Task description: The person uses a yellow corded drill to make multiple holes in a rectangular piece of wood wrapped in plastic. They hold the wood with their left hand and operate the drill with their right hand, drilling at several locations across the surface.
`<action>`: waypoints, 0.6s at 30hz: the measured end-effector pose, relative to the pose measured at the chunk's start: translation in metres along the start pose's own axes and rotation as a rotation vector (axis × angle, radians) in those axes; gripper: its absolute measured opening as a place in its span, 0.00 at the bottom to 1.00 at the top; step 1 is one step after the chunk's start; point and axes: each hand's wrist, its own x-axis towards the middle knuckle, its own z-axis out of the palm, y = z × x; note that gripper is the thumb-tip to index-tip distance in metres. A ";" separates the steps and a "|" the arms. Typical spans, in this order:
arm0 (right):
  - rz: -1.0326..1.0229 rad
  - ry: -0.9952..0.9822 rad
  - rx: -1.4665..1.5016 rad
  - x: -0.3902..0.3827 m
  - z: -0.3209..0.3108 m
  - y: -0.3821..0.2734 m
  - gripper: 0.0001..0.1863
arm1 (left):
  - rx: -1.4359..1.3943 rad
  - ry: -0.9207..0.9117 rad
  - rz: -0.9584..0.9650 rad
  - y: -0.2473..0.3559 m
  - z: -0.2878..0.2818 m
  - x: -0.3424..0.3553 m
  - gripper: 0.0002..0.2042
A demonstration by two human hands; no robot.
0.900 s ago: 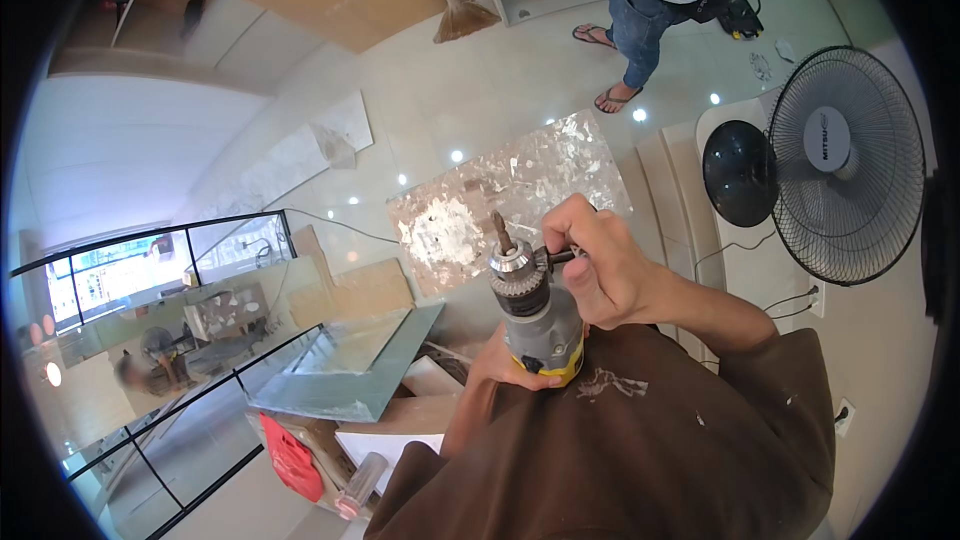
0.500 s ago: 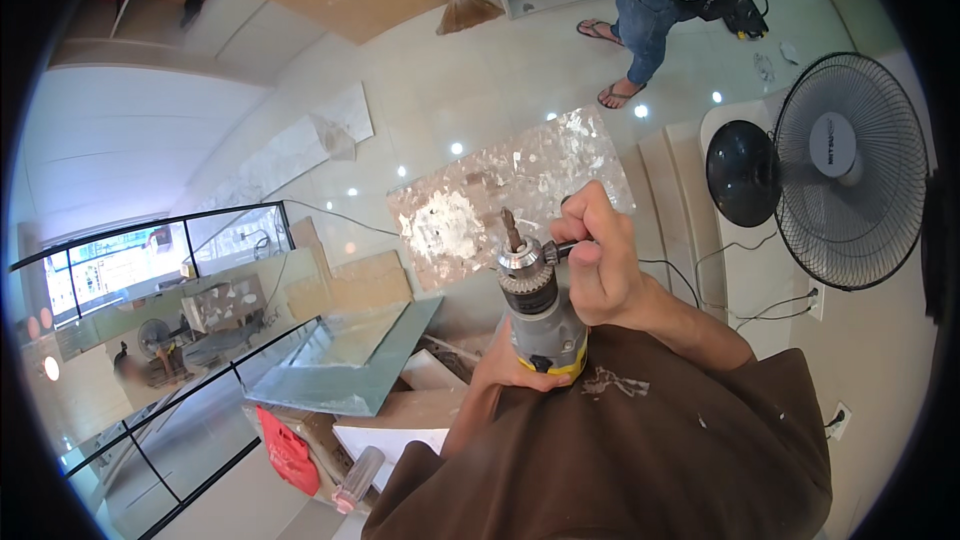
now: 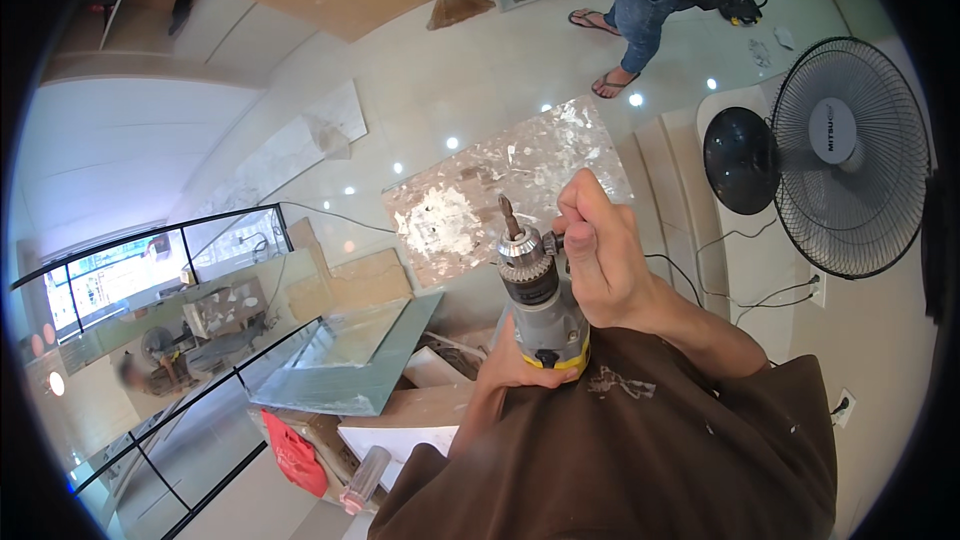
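our right hand (image 3: 600,255) pinches a chuck key at the chuck (image 3: 524,250) of the grey-and-yellow power drill (image 3: 540,305). our left hand (image 3: 515,365) grips its body from below, bit (image 3: 509,215) pointing far. a black standing fan (image 3: 845,155) sits to the right, a person's legs (image 3: 635,15) far off.

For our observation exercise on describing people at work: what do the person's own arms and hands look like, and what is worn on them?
Both hands are bare: no gloves, rings or watch show on the left hand or the right hand. The forearms are uncovered. The brown short-sleeved shirt is speckled with pale dust and has a whitish smear on the chest.
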 end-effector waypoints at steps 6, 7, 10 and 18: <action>0.020 0.024 0.028 0.001 0.002 0.003 0.19 | 0.003 0.032 0.015 0.001 0.005 -0.001 0.40; 0.031 0.022 0.028 0.001 0.002 0.003 0.19 | 0.010 0.027 0.011 0.001 0.005 -0.002 0.40; 0.069 0.034 0.050 -0.001 0.001 0.005 0.20 | 0.083 0.027 0.035 -0.002 0.001 -0.001 0.44; 0.137 0.090 0.213 0.011 0.008 0.038 0.25 | -0.189 0.124 0.092 -0.041 -0.009 0.011 0.50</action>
